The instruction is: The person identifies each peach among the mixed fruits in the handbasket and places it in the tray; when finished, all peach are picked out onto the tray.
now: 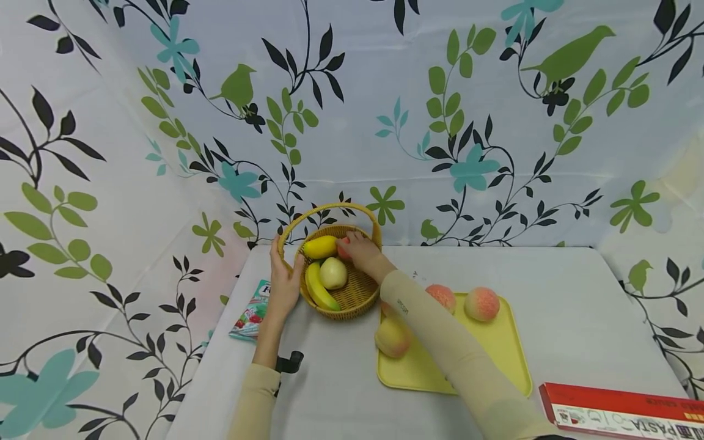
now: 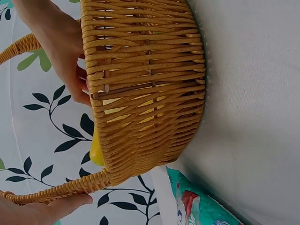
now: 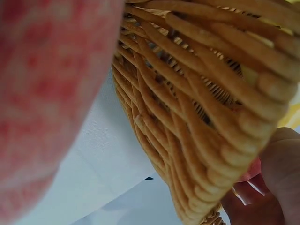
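Observation:
A wicker basket (image 1: pixel 352 293) stands near the back left of the table, holding a yellow lemon-like fruit (image 1: pixel 320 247), a banana (image 1: pixel 319 287) and a pale green round fruit (image 1: pixel 333 273). My left hand (image 1: pixel 285 278) grips the left side of its arched handle (image 2: pixel 61 186); the thumb lies along the handle in the left wrist view. Reaching over the rim from the right, my right hand (image 1: pixel 365 252) holds a reddish peach (image 1: pixel 343 249) inside the basket, beside the yellow fruit. Part of that peach shows past the weave in the right wrist view, near the fingers (image 3: pixel 253 206).
Right of the basket lies a yellow tray (image 1: pixel 418 382) with several peaches (image 1: pixel 482 304), partly hidden under the right forearm. A green snack bag (image 1: pixel 250 315) lies left of the basket. A red pasta box (image 1: pixel 621 409) is at the front right. A patterned cloth hangs behind.

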`<state>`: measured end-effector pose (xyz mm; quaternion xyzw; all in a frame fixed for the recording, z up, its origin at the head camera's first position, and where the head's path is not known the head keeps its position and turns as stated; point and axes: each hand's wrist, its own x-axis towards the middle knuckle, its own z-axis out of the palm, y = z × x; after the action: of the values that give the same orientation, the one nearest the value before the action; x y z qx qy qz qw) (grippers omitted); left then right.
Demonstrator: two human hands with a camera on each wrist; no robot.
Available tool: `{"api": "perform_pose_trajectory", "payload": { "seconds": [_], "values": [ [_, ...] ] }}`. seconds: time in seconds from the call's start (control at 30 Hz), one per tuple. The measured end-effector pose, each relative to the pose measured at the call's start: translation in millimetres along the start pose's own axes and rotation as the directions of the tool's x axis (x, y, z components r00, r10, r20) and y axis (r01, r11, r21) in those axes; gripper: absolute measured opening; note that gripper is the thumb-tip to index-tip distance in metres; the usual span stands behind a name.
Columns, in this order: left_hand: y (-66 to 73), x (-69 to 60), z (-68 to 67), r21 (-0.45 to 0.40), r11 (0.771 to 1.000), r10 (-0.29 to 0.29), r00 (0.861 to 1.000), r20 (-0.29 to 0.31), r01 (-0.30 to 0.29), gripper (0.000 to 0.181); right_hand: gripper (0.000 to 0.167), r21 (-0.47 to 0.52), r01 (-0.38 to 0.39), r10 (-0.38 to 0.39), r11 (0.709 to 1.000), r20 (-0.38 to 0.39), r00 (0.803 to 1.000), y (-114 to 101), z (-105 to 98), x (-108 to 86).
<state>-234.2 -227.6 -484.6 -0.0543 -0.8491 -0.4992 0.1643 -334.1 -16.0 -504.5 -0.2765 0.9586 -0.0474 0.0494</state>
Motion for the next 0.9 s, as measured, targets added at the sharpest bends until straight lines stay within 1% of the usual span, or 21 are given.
{"api": "perform_pose_trajectory", "payload": {
  "seconds": [0.13, 0.27, 0.4, 0.57, 0.7, 0.8, 0.9],
  "values": [
    [-1.6, -1.2, 1.0, 0.003, 1.0, -0.002, 1.0, 0.004, 0.002, 0.076, 0.055, 0.0, 0.013, -0.013, 1.0, -0.015, 1.0, 2, 2, -0.5],
    [-1.5, -1.9, 1.0, 0.012, 1.0, -0.001, 1.0, 0.004, 0.001, 0.076, 0.053, -0.007, 0.015, -0.015, 1.0, -0.005, 1.0, 4, 4, -1.4],
    [-1.2, -0.6, -0.2, 0.012, 1.0, 0.003, 1.0, 0.004, -0.003, 0.075, 0.052, 0.009, 0.016, -0.016, 1.0, 0.003, 1.0, 3, 2, -3.1],
    [0.4, 0.0, 0.1, 0.023, 1.0, -0.012, 1.0, 0.006, 0.012, 0.075, 0.051, 0.036, 0.052, -0.053, 0.998, 0.013, 0.999, 7, -4, -10.1],
    [1.8, 0.4, 0.2, 0.031, 0.999, -0.018, 1.0, 0.009, 0.018, 0.075, 0.053, 0.115, 0.07, -0.072, 0.991, 0.012, 0.997, 10, -15, -21.4],
    [2.4, 0.9, 0.2, 0.034, 0.999, -0.018, 1.0, 0.01, 0.018, 0.075, 0.055, 0.189, 0.097, -0.094, 0.977, -0.028, 0.995, 13, -26, -32.4],
    [1.6, 0.0, 0.3, 0.039, 0.999, -0.024, 1.0, 0.006, 0.024, 0.076, 0.056, 0.254, 0.138, -0.126, 0.957, -0.061, 0.99, 16, -34, -45.1]
  ]
}}
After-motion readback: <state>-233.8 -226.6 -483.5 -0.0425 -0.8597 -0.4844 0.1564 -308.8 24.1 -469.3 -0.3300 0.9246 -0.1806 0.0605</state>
